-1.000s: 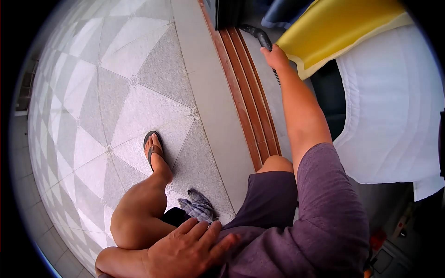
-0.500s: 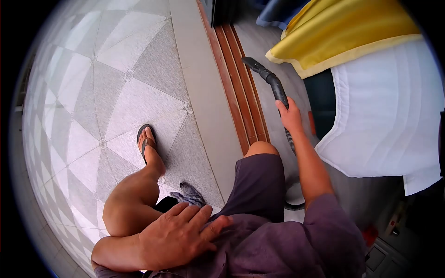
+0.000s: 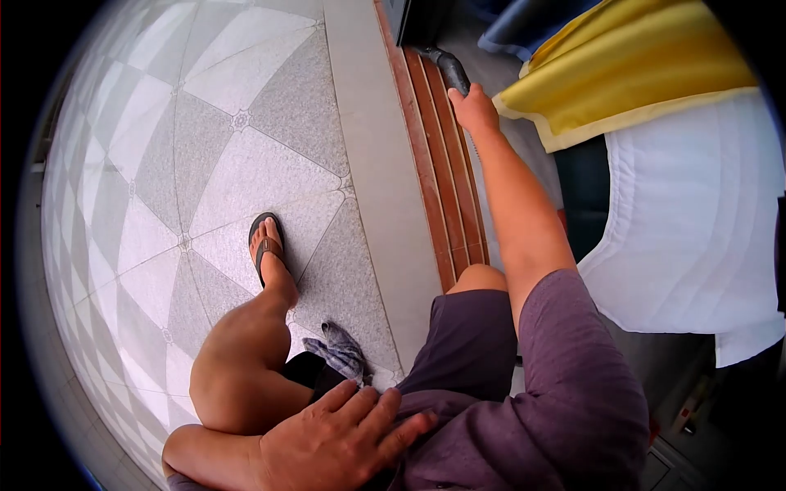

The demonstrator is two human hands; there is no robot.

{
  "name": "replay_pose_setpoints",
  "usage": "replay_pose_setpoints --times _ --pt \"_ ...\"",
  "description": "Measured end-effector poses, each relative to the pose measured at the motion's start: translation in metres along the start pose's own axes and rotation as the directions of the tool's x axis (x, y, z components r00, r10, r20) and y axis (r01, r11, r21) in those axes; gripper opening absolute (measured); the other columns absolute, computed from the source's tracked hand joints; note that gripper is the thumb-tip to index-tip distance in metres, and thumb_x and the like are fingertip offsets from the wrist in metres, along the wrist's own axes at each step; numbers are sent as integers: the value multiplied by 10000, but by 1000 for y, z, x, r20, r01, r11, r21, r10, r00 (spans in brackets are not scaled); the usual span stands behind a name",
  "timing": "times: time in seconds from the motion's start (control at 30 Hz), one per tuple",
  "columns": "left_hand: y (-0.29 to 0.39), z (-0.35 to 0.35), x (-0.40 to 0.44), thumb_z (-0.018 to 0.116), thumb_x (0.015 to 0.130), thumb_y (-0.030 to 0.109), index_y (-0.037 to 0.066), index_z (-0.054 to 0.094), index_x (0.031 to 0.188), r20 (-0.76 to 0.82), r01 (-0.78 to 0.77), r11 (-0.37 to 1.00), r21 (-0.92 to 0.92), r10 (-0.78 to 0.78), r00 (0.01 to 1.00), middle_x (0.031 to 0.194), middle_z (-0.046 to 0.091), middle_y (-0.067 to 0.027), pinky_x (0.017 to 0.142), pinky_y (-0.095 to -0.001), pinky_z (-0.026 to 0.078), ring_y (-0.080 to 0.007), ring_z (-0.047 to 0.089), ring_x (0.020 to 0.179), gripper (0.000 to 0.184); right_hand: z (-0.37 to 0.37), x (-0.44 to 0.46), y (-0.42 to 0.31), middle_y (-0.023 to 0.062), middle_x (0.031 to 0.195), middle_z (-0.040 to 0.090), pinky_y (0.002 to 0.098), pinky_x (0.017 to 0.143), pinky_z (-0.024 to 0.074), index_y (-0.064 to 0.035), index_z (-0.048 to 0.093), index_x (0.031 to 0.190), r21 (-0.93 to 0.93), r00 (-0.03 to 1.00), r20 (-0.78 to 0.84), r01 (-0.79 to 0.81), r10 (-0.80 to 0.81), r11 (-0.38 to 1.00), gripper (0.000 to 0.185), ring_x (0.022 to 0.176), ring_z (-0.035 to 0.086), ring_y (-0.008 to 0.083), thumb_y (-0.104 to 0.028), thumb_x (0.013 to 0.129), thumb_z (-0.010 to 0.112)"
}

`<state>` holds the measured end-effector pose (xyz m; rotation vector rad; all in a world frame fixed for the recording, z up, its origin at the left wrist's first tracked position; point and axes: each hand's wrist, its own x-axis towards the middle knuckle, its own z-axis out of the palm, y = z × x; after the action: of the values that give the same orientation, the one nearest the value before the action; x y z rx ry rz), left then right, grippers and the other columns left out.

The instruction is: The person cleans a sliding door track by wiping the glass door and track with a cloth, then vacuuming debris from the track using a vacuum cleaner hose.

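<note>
My right hand [image 3: 476, 110] is wrapped round the black vacuum cleaner hose handle [image 3: 450, 69] at the upper middle, arm stretched forward. The nozzle end lies at the reddish-brown ridged sill [image 3: 446, 176], close to a dark upright frame; its tip is partly hidden in shadow. Most of the hose behind the hand is covered by my forearm. My left hand [image 3: 344, 438] rests on my lap against the dark shirt, its fingers stretched out and holding nothing.
A yellow cloth [image 3: 639, 61], a blue cloth [image 3: 528, 24] and a white cloth [image 3: 696, 204] hang at the right. Patterned floor tiles [image 3: 262, 176] spread leftward beneath my sandalled foot [image 3: 268, 245]. A crumpled grey cloth [image 3: 337, 350] lies near my leg.
My right hand has pushed the hose handle forward and slightly left, taking the nozzle to the far part of the sill. The left hand stays on the lap. The view has shifted slightly.
</note>
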<state>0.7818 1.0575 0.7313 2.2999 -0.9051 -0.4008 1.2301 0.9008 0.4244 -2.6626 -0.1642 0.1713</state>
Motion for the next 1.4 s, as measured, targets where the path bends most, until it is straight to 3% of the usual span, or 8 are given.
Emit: replay_pose_setpoints --times 0.2,0.4,0.53,0.67,0.9,1.03,1.23,1.4 --pt "3 -17 6 636 949 291 48 604 1381 43 11 999 -38 -9 999 1197 667 -190 868 -390 579 -295 706 974 497 -26 -37 3 297 1131 702 538 921 541 11 571 1216 -3 997 71 -20 20 1000 576 1060 684 470 -509 968 589" --pt "1 -6 3 689 907 363 53 593 1396 0 2 998 -63 -2 1000 1199 663 -203 859 -399 576 -308 706 962 587 -49 -40 5 265 1078 712 532 893 549 3 597 1200 -57 970 -233 52 -64 997 532 1032 690 465 -485 990 579" --pt "2 -8 2 696 907 382 58 579 1413 6 1 998 -56 -1 1000 1193 664 -208 855 -402 578 -315 710 972 612 -66 -33 -1 266 1116 718 527 888 549 7 609 1179 -15 985 -165 44 -46 999 525 1025 697 458 -482 989 583" --pt "1 -7 0 688 919 380 54 566 1422 0 -6 998 -63 6 1000 1192 665 -205 854 -401 580 -314 713 970 613 -49 -26 0 273 1134 717 522 903 544 3 594 1219 -34 999 51 4 -2 999 558 1061 691 451 -502 982 585" --pt "-3 -5 -6 580 994 217 46 589 1384 -20 -42 999 -13 42 999 1099 682 -131 836 -365 577 -248 707 929 426 5 -5 -9 272 1139 707 531 919 528 -5 599 1238 -73 989 -98 103 -110 992 587 1072 671 465 -520 958 627" --pt "-1 -14 -4 523 1008 111 66 645 1310 -13 -19 1000 -20 19 1000 997 696 -71 795 -324 576 -178 694 851 329 2 -11 -11 274 1139 697 531 909 534 -22 597 1233 -83 997 -16 72 -74 994 560 1077 666 460 -507 956 641" --pt "2 -5 -5 557 1001 144 83 696 1213 -131 14 998 64 -5 991 908 696 -39 717 -275 560 -136 673 764 261 -20 -13 -26 250 1201 692 518 917 552 -20 596 1227 -259 973 -57 203 -225 944 546 1081 685 444 -489 952 644" --pt "4 -6 -10 557 1001 161 81 675 1243 -108 -7 998 59 13 994 949 703 -46 746 -291 566 -142 677 782 282 -27 -14 -17 261 1151 718 507 921 545 -16 613 1241 -72 997 6 82 -82 994 563 1109 682 416 -498 950 628"
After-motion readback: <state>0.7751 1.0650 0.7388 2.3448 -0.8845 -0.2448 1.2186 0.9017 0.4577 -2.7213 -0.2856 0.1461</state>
